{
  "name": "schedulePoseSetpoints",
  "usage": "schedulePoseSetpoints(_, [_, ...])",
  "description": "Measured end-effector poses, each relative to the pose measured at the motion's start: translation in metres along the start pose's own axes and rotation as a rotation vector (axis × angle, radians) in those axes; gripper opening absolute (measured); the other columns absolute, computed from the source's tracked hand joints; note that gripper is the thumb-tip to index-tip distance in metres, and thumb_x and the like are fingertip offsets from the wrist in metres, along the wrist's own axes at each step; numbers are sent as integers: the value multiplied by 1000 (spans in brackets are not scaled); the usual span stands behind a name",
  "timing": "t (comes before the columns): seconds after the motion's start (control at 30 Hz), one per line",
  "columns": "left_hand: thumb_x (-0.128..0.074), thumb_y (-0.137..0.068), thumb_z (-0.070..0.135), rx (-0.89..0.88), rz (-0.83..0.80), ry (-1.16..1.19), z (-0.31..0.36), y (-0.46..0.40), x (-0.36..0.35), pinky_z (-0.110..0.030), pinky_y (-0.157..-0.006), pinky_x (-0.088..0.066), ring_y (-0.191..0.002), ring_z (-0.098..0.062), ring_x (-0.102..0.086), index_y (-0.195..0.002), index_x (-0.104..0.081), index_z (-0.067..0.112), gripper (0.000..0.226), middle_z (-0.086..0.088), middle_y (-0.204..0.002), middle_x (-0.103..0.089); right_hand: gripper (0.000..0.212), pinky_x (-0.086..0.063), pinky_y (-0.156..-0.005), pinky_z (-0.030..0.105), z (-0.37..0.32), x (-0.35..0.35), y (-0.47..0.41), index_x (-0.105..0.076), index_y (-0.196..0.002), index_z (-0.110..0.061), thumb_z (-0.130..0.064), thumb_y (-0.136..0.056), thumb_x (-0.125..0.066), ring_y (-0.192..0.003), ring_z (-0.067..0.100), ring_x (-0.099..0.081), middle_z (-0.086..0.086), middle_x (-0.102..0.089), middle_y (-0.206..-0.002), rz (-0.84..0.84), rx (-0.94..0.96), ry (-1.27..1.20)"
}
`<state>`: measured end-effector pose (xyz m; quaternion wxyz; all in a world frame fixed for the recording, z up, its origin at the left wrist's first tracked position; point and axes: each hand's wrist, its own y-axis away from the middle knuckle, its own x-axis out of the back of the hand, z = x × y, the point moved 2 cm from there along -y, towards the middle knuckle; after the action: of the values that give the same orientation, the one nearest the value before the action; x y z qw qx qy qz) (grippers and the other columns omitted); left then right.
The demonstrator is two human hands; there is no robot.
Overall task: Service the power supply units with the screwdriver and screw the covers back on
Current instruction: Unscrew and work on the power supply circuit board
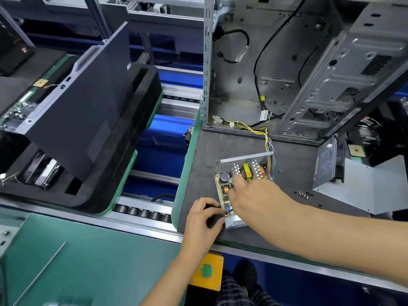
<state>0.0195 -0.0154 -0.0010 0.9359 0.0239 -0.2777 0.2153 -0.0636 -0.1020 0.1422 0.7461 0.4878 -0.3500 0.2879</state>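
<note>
- The open power supply unit (pixel 240 180) sits on the grey mat, just in front of the computer case (pixel 287 74).
- Right hand (pixel 249 195) rests spread across its board.
- Left hand (pixel 203 219) pinches a small dark tool (pixel 227 212) at the near corner.
- Likely rigid shell, fragile components: hold the metal edges.

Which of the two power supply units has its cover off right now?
The silver power supply unit under both hands is open, its circuit board, coils and yellow transformer exposed. The grey closed power supply unit, standing on edge to the right, is fully cased.
</note>
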Motion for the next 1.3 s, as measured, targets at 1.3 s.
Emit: schedulePoseSetpoints(1.3, [-78,-77,3,10,11,39,-2,-1,-3,-39,-92,-47,-103,-17,-56,-90,-76,9,14,1,-100,-61,19,-19,-47,25,7,1,-14,-59,-89,-15,1,-85,-50,-87,26,-58,7,-58,-94,136,102,127])
